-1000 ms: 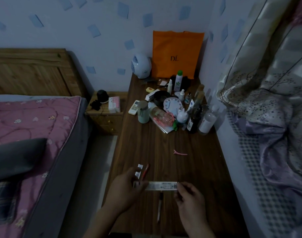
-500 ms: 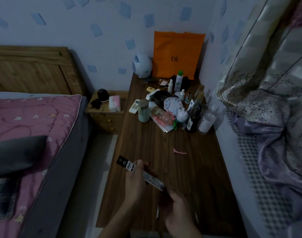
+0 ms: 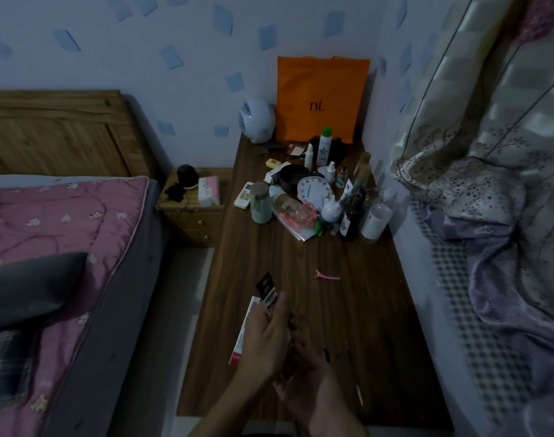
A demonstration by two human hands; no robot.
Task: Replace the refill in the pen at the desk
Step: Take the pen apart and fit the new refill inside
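Note:
My left hand [image 3: 264,339] is closed around a long narrow refill pack [image 3: 266,291], held tilted over the front left of the wooden desk [image 3: 379,310]. The pack's black end sticks up past my fingers. A white part with a red end [image 3: 242,335] hangs below my palm. My right hand [image 3: 307,383] lies palm up just under the left hand, fingers curled. I cannot make out what, if anything, lies in it. A thin pen part [image 3: 354,380] with a pale tip rests on the desk to the right of my hands.
A pink hair clip [image 3: 327,275] lies mid-desk. Bottles, a white clock [image 3: 313,192], a jar and an orange bag [image 3: 319,99] crowd the back. A bed [image 3: 64,234] and nightstand [image 3: 193,209] stand left. Curtains and bedding [image 3: 489,200] press along the right edge.
The pack went from level between both hands to tilted in my left hand alone. My right hand dropped beneath it, palm up. Both hands drew closer together.

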